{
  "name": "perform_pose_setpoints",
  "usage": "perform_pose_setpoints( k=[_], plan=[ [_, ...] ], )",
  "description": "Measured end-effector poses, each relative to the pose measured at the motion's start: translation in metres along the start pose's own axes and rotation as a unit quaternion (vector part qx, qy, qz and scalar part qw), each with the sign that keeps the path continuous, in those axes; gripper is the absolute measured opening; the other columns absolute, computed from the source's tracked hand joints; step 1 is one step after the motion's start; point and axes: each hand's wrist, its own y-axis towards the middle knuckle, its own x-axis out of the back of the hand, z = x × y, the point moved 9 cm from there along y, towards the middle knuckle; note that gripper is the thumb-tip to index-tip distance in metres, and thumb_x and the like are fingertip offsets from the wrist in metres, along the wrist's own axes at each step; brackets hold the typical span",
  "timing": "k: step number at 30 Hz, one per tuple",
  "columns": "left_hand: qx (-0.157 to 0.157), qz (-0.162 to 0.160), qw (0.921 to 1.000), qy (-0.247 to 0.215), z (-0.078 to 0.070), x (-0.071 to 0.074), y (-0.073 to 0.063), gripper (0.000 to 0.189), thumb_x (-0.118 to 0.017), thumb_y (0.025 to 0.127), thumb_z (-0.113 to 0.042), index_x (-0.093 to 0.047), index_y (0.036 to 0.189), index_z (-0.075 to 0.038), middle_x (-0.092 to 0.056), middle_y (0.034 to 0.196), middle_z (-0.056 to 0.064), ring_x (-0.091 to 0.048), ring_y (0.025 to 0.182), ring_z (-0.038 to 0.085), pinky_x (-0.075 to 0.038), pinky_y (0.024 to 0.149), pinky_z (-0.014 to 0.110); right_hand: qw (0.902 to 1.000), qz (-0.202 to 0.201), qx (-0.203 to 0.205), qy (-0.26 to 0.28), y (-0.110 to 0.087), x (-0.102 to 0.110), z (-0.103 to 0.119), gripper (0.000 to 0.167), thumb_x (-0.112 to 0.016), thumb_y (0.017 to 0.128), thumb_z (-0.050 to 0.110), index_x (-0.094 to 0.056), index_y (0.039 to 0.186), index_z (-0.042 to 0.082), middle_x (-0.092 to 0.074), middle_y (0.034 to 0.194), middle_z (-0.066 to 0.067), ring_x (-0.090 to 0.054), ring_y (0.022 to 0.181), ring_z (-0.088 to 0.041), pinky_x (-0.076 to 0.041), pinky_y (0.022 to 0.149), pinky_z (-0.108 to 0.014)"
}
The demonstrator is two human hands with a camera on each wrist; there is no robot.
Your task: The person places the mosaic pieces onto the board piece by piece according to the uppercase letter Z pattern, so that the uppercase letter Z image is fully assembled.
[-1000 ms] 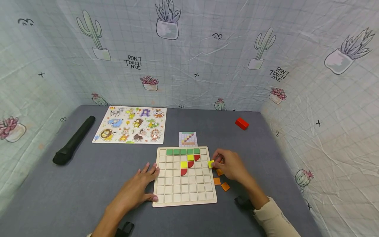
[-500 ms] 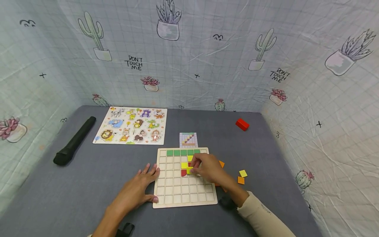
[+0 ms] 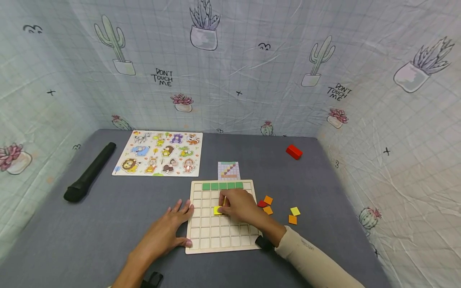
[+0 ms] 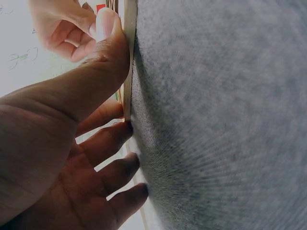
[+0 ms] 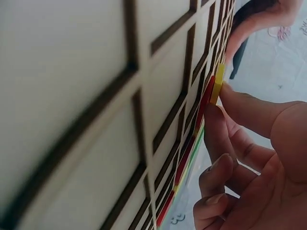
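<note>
My right hand (image 3: 239, 206) pinches a yellow square tile (image 3: 217, 211) between thumb and index finger, over the middle of a wooden grid board (image 3: 205, 234). In the right wrist view that yellow tile (image 5: 218, 84) is beside a red tile (image 5: 206, 100) on the grid. A row of green tiles (image 3: 223, 186) fills part of the board's top row. Most of the red and yellow tiles on the board are hidden by the right hand in the head view. My left hand (image 3: 163, 228) rests at the board's left edge with fingers spread, its thumb (image 4: 105, 38) touching that edge.
Orange tiles (image 3: 268, 210), a red tile (image 3: 262, 203) and a yellow tile (image 3: 295, 211) lie right of the board. A pattern card (image 3: 228, 171) sits behind it. Farther back are an animal puzzle board (image 3: 158, 154), a long black microphone-like object (image 3: 90, 172) and a red block (image 3: 294, 152).
My right hand has carried a yellow tile from beside the board's right edge leftward over the grid. A yellow and an orange tile lying at right have come into view. The left hand stays put.
</note>
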Motion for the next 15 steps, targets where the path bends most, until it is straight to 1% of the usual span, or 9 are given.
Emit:
perform_pose_setpoints(
  k=[5,9,12,15],
  plan=[
    [-0.006,-0.002,1.0000,0.006,-0.001,0.000,0.000,0.106,-0.095,0.070,-0.037,-0.048,0.159,-0.005,-0.038,0.170,0.017,-0.029,0.160,0.045,-0.032,0.126,0.066,0.9998,0.005,0.004,-0.018,0.006,-0.006,0.008,0.022,-0.090,0.087,0.025,-0.069,0.084,0.025,-0.057,0.066,0.011,-0.052,0.064,-0.007,-0.041,0.056,-0.025],
    [-0.008,-0.002,0.9999,0.009,-0.001,0.000,0.000,0.106,-0.094,0.070,-0.037,-0.048,0.159,-0.004,-0.038,0.170,0.018,-0.030,0.160,0.045,-0.033,0.126,0.066,0.9996,0.009,0.009,-0.024,0.007,-0.009,0.012,0.022,-0.090,0.086,0.023,-0.068,0.083,0.024,-0.057,0.067,0.011,-0.052,0.063,-0.007,-0.042,0.056,-0.025],
    [-0.006,-0.003,0.9999,0.008,-0.001,0.001,0.000,0.106,-0.095,0.070,-0.036,-0.048,0.159,-0.004,-0.038,0.170,0.018,-0.029,0.160,0.045,-0.032,0.126,0.066,0.9997,0.015,0.006,-0.019,0.005,-0.008,0.012,0.021,-0.090,0.086,0.024,-0.069,0.085,0.023,-0.057,0.068,0.010,-0.052,0.065,-0.008,-0.042,0.057,-0.025],
    [-0.003,-0.003,1.0000,0.006,0.000,0.000,0.000,0.106,-0.095,0.070,-0.036,-0.048,0.160,-0.004,-0.037,0.170,0.018,-0.029,0.161,0.045,-0.032,0.126,0.066,0.9997,0.022,0.004,-0.001,0.003,-0.006,0.011,0.019,-0.091,0.085,0.024,-0.072,0.089,0.022,-0.057,0.069,0.010,-0.053,0.067,-0.008,-0.043,0.059,-0.025]
  ],
)
